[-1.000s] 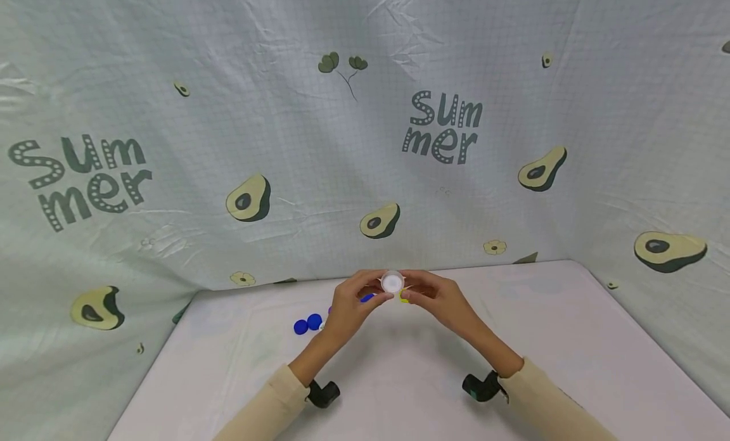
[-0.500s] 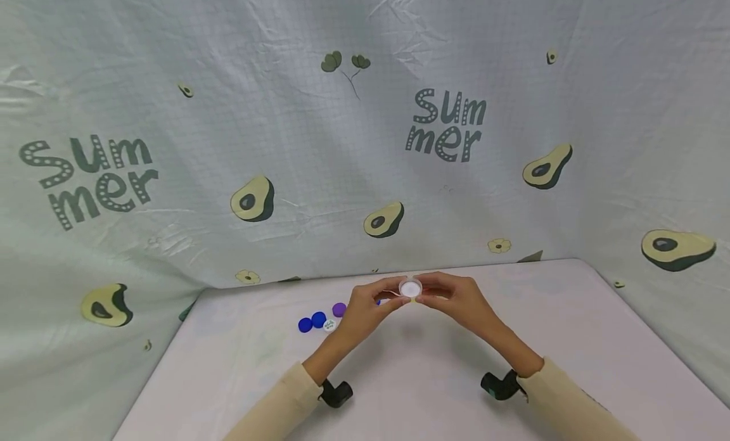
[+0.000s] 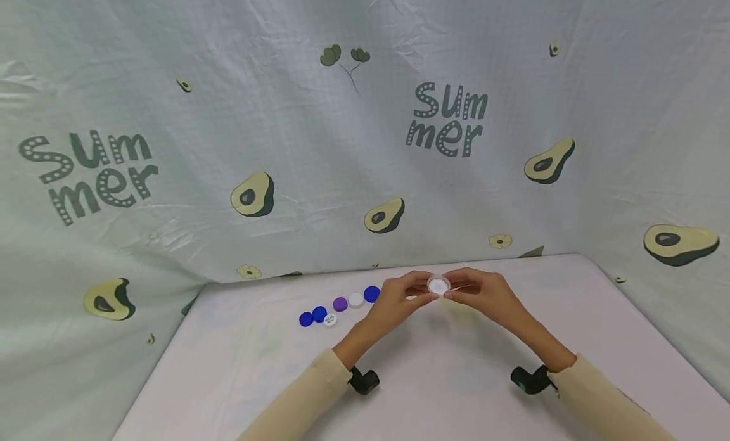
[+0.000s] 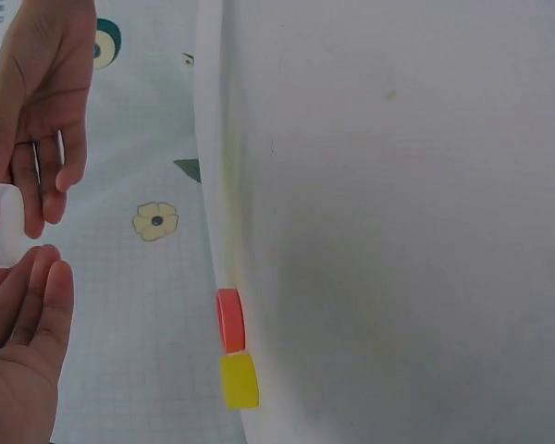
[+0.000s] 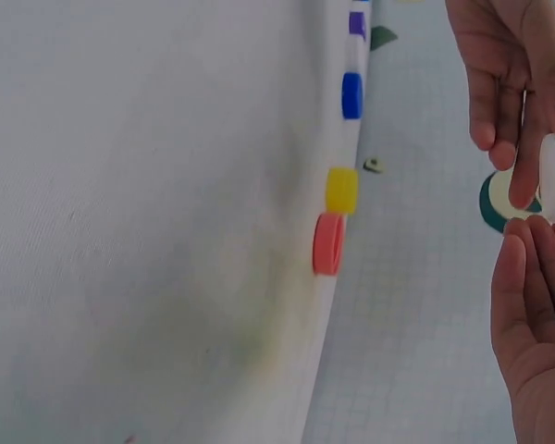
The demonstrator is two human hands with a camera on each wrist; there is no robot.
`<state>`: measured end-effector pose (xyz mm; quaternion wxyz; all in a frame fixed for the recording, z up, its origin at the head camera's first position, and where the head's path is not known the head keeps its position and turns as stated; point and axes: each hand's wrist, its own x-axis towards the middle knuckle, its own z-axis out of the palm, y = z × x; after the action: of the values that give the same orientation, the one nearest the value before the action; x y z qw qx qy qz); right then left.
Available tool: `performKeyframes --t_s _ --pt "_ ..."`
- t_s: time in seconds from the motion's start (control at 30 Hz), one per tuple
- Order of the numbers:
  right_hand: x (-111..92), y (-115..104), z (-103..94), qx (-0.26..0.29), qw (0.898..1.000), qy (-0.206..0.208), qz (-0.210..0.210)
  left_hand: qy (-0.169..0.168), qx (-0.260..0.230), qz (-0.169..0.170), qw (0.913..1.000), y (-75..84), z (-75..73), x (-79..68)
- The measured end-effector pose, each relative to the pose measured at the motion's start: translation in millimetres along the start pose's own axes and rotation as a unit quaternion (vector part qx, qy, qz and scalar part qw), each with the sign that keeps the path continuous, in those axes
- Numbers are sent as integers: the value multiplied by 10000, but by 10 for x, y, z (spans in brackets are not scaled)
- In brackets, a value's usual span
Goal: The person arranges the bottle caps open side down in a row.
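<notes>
Your left hand [image 3: 402, 300] at nine o'clock and your right hand [image 3: 485, 293] at three o'clock are both clamped, with thumb and fingertips, on the translucent round cap [image 3: 438, 286], which is above the table [image 3: 445, 396]. Beyond your left hand, toward nine o'clock, lie blue, purple and white caps [image 3: 339, 304]; in the left wrist view, the yellow cap [image 4: 240, 381] is just beside the red cap [image 4: 231, 321], at its six o'clock.

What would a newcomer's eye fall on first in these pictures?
Probably the small round white cap, held up between the left hand and the right hand. Next come the blue, purple and white discs on the table, to the hands' left. Behind, the pale backdrop stands out with large "summer" lettering and avocado prints.
</notes>
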<state>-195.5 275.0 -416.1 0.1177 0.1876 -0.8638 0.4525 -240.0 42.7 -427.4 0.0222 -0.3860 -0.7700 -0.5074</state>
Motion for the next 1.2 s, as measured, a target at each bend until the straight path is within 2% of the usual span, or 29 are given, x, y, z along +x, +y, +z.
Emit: performKeyframes --t_s 0.1,0.33,0.43,0.57,0.73,0.9,1.2 --pt "-22 39 -59 -75 10000 32 56 54 25 10 10000 14 71 69" --pt "-37 150 -88 -198 9996 147 118 590 -258 -190 9977 7 259 115" --pt "-27 207 -94 -314 9992 171 155 704 -247 -304 9967 -12 312 135" --pt "-19 263 -117 -480 9983 198 248 621 -100 -656 9959 -40 312 212" --pt "11 320 -116 -336 9986 197 357 349 -17 -1158 9927 -48 234 325" --pt "71 375 -100 -252 9988 195 384 173 -116 -1312 9911 -56 185 393" --pt "175 437 -106 -381 9974 80 608 26 331 -1588 9867 -112 175 531"
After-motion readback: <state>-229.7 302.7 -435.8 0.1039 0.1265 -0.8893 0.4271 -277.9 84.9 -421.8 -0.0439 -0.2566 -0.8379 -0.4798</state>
